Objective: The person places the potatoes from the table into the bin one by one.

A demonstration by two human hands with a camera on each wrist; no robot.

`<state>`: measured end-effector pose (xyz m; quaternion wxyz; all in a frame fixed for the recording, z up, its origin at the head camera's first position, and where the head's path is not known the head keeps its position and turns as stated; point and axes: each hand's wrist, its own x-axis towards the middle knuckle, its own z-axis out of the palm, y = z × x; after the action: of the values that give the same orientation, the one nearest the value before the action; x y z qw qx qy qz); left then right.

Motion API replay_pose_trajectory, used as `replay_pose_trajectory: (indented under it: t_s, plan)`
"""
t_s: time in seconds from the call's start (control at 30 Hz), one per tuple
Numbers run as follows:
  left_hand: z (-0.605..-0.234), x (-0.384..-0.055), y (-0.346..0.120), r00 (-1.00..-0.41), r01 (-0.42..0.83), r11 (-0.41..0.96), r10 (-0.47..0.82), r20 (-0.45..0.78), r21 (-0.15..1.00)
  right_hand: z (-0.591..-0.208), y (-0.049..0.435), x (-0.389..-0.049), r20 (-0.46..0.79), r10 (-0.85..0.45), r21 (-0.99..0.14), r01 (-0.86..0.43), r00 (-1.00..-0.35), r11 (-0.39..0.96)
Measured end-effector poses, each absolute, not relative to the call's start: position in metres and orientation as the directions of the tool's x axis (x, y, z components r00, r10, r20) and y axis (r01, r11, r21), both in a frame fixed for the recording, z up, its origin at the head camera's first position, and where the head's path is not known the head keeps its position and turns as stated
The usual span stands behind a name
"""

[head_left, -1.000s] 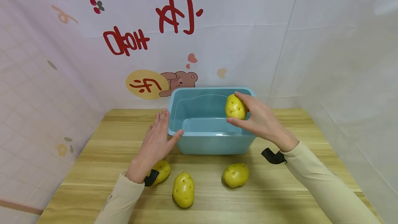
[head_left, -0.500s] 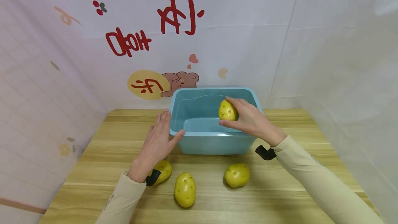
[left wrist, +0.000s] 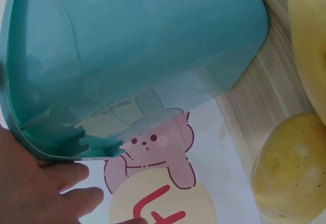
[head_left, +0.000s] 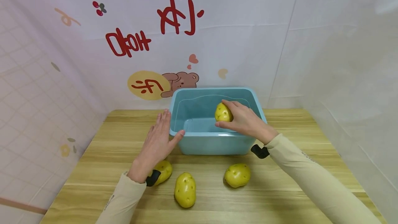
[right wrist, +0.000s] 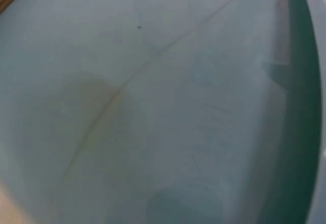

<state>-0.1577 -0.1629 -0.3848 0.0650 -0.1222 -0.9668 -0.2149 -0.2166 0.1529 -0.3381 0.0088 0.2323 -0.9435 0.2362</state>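
Note:
A light blue plastic bin [head_left: 214, 144] stands at the back of the wooden table. My right hand [head_left: 244, 118] reaches over its front rim and holds a yellow potato [head_left: 222, 113] between thumb and fingers, inside the bin's mouth. My left hand [head_left: 157, 139] lies with straight fingers along the bin's left rim, its thumb at the front left corner. In the left wrist view, the left fingers [left wrist: 66, 175] sit at the bin's rim. The right wrist view is filled by the bin's wall [right wrist: 168, 96], and the right hand is hidden there.
In front of the bin, potatoes lie on the table [head_left: 273, 203]: one at the right [head_left: 237, 175], one in the middle [head_left: 185, 190], and one partly behind the left wrist [head_left: 163, 172]. A printed white cloth [head_left: 236, 37] hangs behind and at both sides.
My right hand has moved left and slightly down with the potato, from the bin's right side toward its middle. The left hand has stayed at the left rim.

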Motion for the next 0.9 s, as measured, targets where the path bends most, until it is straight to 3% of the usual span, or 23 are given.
replay_pose_trajectory:
  t_s: [0.37, 0.9]
  plan:
    - [-0.387, -0.159, -0.160, -0.960, 0.270, 0.864, 0.209, 0.184, 0.426, -0.339, 0.162, -0.214, 0.023, -0.480, -0.398, -0.448, -0.877, 0.800]
    - [-0.386, -0.159, -0.160, -0.955, 0.283, 0.871, 0.215, 0.206, 0.402, -0.341, 0.177, -0.178, 0.342, -0.489, -0.380, -0.593, -0.803, 0.709]
